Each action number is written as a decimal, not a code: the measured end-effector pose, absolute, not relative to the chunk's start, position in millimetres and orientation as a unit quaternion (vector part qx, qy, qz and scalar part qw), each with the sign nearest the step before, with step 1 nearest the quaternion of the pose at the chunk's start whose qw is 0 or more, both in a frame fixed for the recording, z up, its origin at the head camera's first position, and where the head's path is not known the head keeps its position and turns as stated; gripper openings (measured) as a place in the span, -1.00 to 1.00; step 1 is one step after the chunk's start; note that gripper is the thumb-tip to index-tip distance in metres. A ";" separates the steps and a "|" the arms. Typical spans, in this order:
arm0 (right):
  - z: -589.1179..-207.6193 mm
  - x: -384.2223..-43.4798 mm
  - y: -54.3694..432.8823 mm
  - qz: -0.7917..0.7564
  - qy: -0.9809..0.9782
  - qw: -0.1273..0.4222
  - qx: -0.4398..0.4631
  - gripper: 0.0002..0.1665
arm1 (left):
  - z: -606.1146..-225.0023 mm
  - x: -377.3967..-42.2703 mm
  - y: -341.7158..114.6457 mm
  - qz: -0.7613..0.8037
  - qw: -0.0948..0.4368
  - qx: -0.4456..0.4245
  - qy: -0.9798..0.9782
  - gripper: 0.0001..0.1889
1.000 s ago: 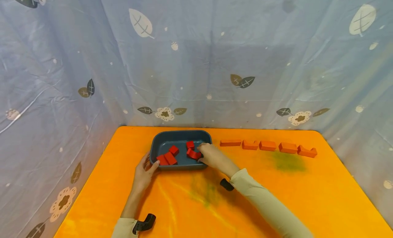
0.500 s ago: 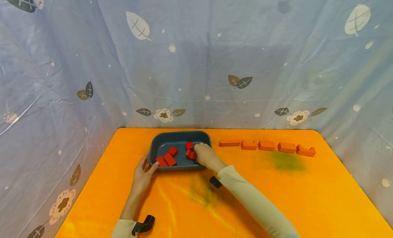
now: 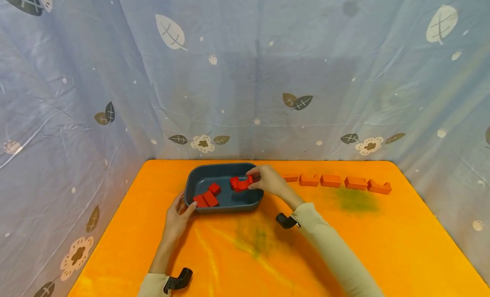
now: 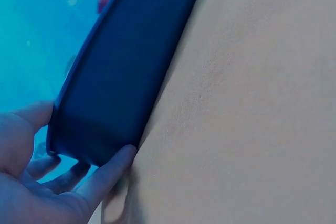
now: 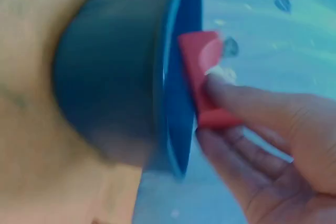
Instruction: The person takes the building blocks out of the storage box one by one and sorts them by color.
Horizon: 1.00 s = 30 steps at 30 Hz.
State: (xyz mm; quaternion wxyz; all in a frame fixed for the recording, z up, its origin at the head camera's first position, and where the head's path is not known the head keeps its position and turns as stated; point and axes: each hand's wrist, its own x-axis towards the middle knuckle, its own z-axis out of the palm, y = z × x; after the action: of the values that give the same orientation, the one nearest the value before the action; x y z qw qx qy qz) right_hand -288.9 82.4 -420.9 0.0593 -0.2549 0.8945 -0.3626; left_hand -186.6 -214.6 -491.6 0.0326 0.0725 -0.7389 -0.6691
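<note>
A dark blue rectangular dish [image 3: 229,210] sits on the table. My left hand [image 3: 178,218] grips its near left corner, the thumb at the rim; the left wrist view shows that hand [image 4: 58,187] against the dish wall [image 4: 121,72]. Over the right end of the dish, my right hand [image 3: 271,180] pinches a red block with a curved notch [image 3: 243,185] between thumb and fingers. The right wrist view has this notched block [image 5: 191,51] just beyond the dish rim. Inside the dish at left lie a small red cube [image 3: 214,188] and two red rectangular blocks [image 3: 210,199].
A row of orange blocks [image 3: 330,181] runs rightward from the dish along the back of the yellow tabletop [image 3: 245,254]; my right hand partly covers its left end. Two of them have curved notches. A patterned curtain [image 3: 214,97] hangs around the table.
My right hand reached down to the red notched block in the dish, gripped it and lifted it up and back. The left hand has kept its place on the dish corner.
</note>
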 end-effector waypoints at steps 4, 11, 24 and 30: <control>-427.9 -289.7 116.4 -0.467 0.851 0.057 -0.234 -0.48 | -493.1 -186.8 -214.0 -0.672 0.030 0.072 -0.736 -0.28; -445.5 -288.0 171.6 -0.494 0.847 0.018 -0.198 -0.50 | -493.1 -186.1 -215.5 -0.667 0.037 0.068 -0.741 -0.26; -491.4 -284.6 201.4 -0.441 0.878 0.032 -0.183 -0.57 | -493.6 -183.8 -216.4 -0.672 0.034 0.068 -0.736 -0.26; -498.7 -283.4 204.5 -0.437 0.877 0.028 -0.200 -0.55 | -491.9 -185.2 -215.3 -0.669 0.033 0.072 -0.739 -0.25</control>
State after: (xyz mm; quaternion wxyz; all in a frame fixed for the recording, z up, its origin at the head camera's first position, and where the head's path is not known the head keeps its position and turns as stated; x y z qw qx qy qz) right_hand -283.4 204.5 -498.7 0.0280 -0.1996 0.8767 -0.4368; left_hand -185.2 -215.3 -491.9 0.0330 0.0723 -0.7394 -0.6686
